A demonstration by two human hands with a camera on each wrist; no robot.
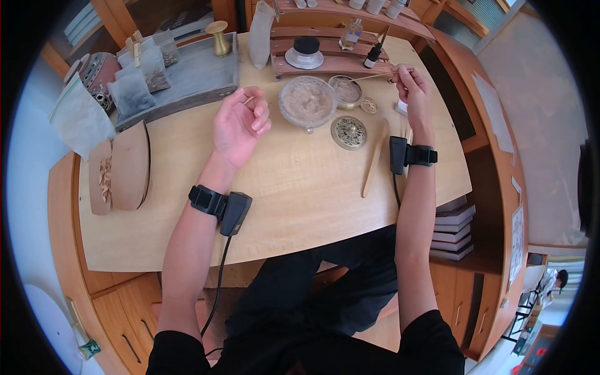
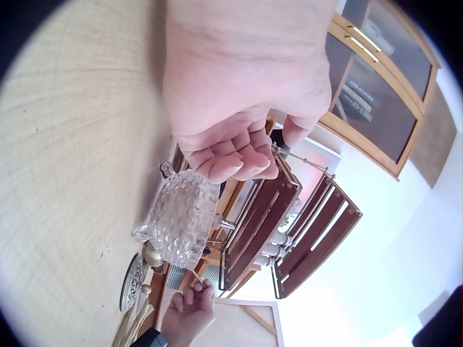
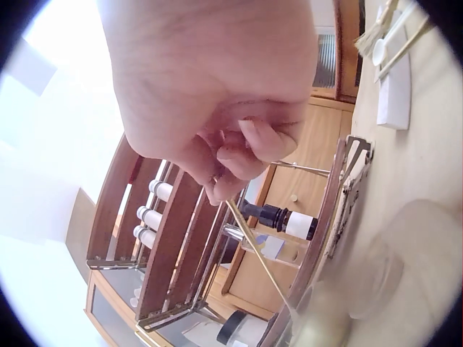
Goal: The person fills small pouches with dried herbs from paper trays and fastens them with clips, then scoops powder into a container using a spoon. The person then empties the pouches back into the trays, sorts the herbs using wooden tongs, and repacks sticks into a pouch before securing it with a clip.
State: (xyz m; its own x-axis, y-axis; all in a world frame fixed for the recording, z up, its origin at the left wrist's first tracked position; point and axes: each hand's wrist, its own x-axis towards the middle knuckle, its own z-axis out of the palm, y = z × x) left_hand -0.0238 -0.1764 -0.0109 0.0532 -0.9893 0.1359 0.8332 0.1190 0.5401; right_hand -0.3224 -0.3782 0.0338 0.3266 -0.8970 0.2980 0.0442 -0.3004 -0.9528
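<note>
My right hand (image 1: 415, 94) pinches a thin brass-coloured rod (image 1: 372, 76) between thumb and fingers. The rod's far end slants down to the rim of a small brass bowl (image 1: 350, 108) holding greyish powder. In the right wrist view that thin rod (image 3: 257, 249) leads to a blurred brass shape. Left of the brass bowl is a bumpy clear glass bowl (image 2: 181, 217) filled with similar powder (image 1: 309, 100). My left hand (image 1: 240, 125) hovers beside the glass bowl, palm turned up, fingers loosely curled around nothing. A pierced brass lid (image 1: 349, 133) and a small brass openwork piece (image 1: 369, 105) lie close by.
Behind the bowls stands a tiered wooden rack (image 1: 337, 47) with a black-lidded jar (image 1: 306, 53) and small bottles. A wooden strip (image 1: 375, 156) lies near the right wrist. Leftward are a grey tray (image 1: 187, 81) with several bags and a brown holder (image 1: 131, 165) with wood chips.
</note>
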